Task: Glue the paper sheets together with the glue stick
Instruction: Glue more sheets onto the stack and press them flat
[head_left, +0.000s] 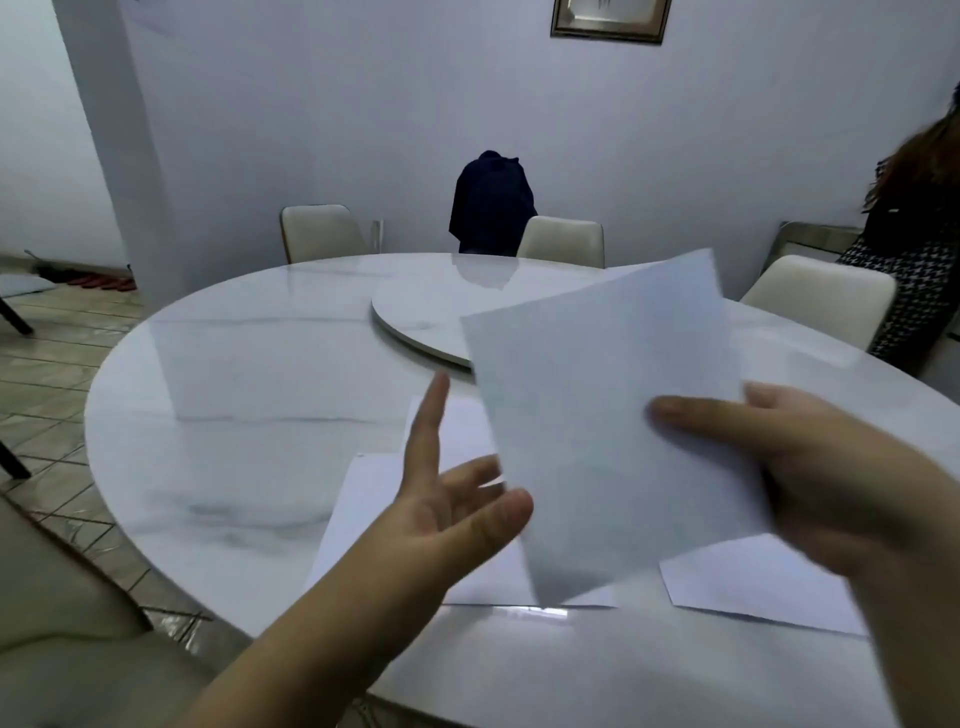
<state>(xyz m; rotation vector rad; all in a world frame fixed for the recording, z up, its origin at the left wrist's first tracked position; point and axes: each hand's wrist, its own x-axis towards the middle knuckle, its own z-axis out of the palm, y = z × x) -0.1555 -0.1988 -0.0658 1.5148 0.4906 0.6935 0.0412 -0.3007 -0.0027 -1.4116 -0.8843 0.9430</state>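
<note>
Room: pale walls, tiled floor, cream chairs (322, 231) ringing a round white marble table (249, 415), which serves as the landmark for everything below.
Table centre: a round turntable (421, 306) of the same marble sits raised in the middle of the table.
Far side of table: a dark garment (491, 202) hangs over a chair back; a framed picture (608, 21) is on the wall above.
Right edge of table: another person (914, 249) in a black-and-white checked top, only partly in view.
Right hand (810, 467): raised above the near side of the table, thumb on the front and fingers behind, pinching a held sheet (608, 415) by its right edge.
Held sheet: white, blank, tilted upright off the table, one corner pointing towards the far chairs; a second edge shows behind its top, so it may be more than one sheet.
Left hand (447, 499): over the near part of the table, palm up, fingers spread apart, thumb tip at the held sheet's left edge; contact cannot be told.
Loose sheets (363, 514): white paper lying flat on the near part of the table under both hands, one more sheet (753, 587) flat to the near right.
Glue stick: not seen on the table.
</note>
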